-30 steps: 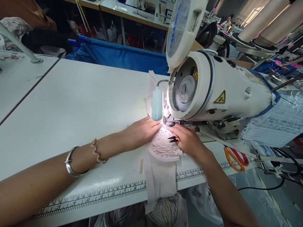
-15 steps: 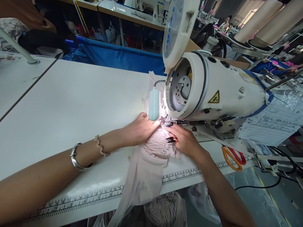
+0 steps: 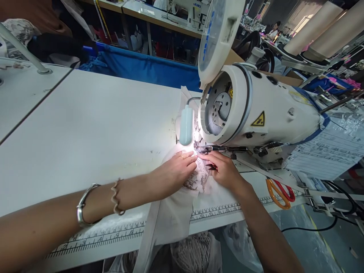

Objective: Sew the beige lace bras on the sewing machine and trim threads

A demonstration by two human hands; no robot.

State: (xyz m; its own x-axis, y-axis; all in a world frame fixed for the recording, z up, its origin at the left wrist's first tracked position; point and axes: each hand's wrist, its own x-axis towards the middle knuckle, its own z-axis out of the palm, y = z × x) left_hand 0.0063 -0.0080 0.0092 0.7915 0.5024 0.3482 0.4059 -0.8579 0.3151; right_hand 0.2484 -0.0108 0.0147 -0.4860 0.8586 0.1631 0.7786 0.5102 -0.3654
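Note:
Pale pink lace-trimmed fabric (image 3: 174, 218) runs under the needle area of a white sewing machine (image 3: 280, 110) and hangs over the table's front edge. My left hand (image 3: 174, 172) lies on the fabric left of the needle, fingers stretched out and pressing it down. To the right, my right hand (image 3: 224, 170) has curled fingers pinching the lace fabric close to the presser foot, which is mostly hidden by glare. Both hands' fingertips are close together. A small light-blue lamp (image 3: 186, 127) shines on this spot.
A ruler strip (image 3: 216, 214) runs along the front edge of the white table (image 3: 93, 125). Orange-handled scissors (image 3: 277, 194) and a red handle lie at the right. Written paper (image 3: 327, 146) hangs by the machine. Behind the table is a blue cloth bin (image 3: 148, 68).
My left hand has slid back toward me over the fabric, its fingers now flatter. The lace has shifted and bunched under the hands. My right hand stays near the presser foot.

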